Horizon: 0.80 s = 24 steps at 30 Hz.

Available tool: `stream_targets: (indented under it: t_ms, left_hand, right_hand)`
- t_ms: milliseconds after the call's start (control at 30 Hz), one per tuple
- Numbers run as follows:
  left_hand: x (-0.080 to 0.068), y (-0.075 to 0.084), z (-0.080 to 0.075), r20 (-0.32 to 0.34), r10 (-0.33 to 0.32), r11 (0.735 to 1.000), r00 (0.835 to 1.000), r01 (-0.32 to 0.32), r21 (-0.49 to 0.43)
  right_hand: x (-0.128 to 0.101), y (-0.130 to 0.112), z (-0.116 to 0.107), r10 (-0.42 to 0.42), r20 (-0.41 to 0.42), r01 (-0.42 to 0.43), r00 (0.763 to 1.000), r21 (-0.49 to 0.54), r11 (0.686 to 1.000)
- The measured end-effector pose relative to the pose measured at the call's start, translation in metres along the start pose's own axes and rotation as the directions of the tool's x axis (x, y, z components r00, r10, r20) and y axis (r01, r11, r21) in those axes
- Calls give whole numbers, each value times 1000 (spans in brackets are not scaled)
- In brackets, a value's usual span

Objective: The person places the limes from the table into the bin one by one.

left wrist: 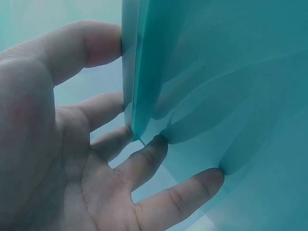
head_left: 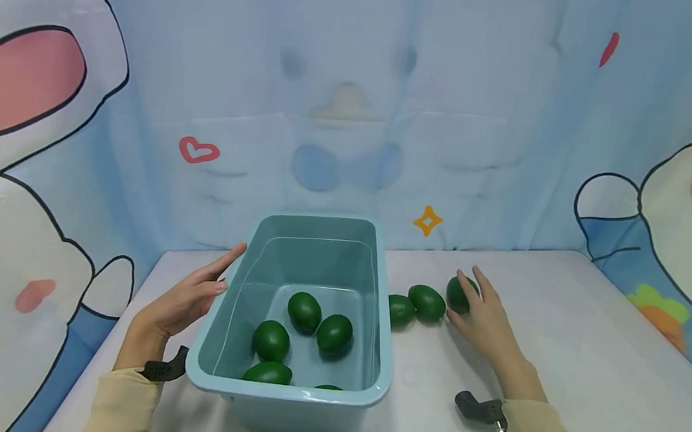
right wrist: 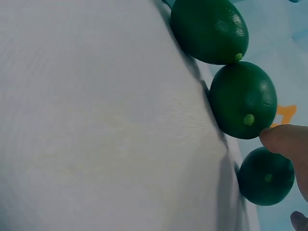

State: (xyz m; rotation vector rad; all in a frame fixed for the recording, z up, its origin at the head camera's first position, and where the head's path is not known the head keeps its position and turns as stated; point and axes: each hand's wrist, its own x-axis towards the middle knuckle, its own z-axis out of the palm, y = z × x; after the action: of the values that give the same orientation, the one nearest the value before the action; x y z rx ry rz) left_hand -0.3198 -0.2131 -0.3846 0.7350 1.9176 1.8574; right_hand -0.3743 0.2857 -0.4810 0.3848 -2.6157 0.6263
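A light blue-green plastic basin (head_left: 288, 413) stands on the table with several glossy dark green avocados (head_left: 334, 334) inside. My left hand (head_left: 180, 301) is at the basin's left side, its thumb and fingertips touching the wall in the left wrist view. My right hand (head_left: 490, 328) reaches over the farthest right of three avocados outside the basin, fingers spread around that avocado (head_left: 457, 297). The middle avocado (head_left: 427, 303) lies just left of the hand. In the right wrist view, a fingertip (right wrist: 276, 137) overlaps the edge of the middle avocado (right wrist: 243, 98), whose pale stem spot shows.
The third loose avocado (head_left: 401, 311) lies beside the basin's right wall. A white cloth covers the table (head_left: 604, 376). Behind it hangs a pale blue curtain (head_left: 479, 173) with cartoon figures. Each wrist wears a black strap.
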Motion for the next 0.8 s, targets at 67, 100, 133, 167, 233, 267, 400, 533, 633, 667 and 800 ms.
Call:
stream_targets:
  t_ms: [67,100,133,167,233,267,400,533,633,667,800]
  left_hand:
    - [1,0,0,-1,-4,1000,1000,4,3]
    - [2,-1,-1,-2,-5,1000,1000,5,4]
    - [2,-1,-1,-4,-5,1000,1000,5,8]
    - [2,0,-1,-7,-7,1000,1000,7,11]
    - [2,-1,-1,-10,-6,1000,1000,6,16]
    - [3,-1,-1,-13,-8,1000,1000,8,17]
    - [5,-3,0,-11,-5,1000,1000,5,18]
    - [7,-3,1,-15,-6,1000,1000,7,25]
    - [6,-3,1,-23,-9,999,1000,10,41]
    - [6,-3,2,-25,-9,999,1000,10,45]
    - [5,-3,1,-32,-6,998,999,8,60]
  right_hand:
    - [0,3,3,-1,3,1,1000,-17,1000]
    - [0,4,5,6,5,-6,1000,-18,1000]
    - [0,5,7,14,4,-14,1000,-13,1000]
    - [-1,7,8,20,-2,-20,1000,-8,1000]
    - [-2,10,11,35,-10,-35,999,5,999]
    - [-2,11,12,42,-12,-42,999,12,999]
    - [-4,15,14,54,-2,-54,999,16,998]
    - [-6,17,15,56,33,-57,998,28,998]
    - [-6,18,18,58,19,-59,998,43,997]
    - [-6,19,19,61,8,-62,998,49,997]
    - [-6,21,23,62,-37,-59,997,73,996]
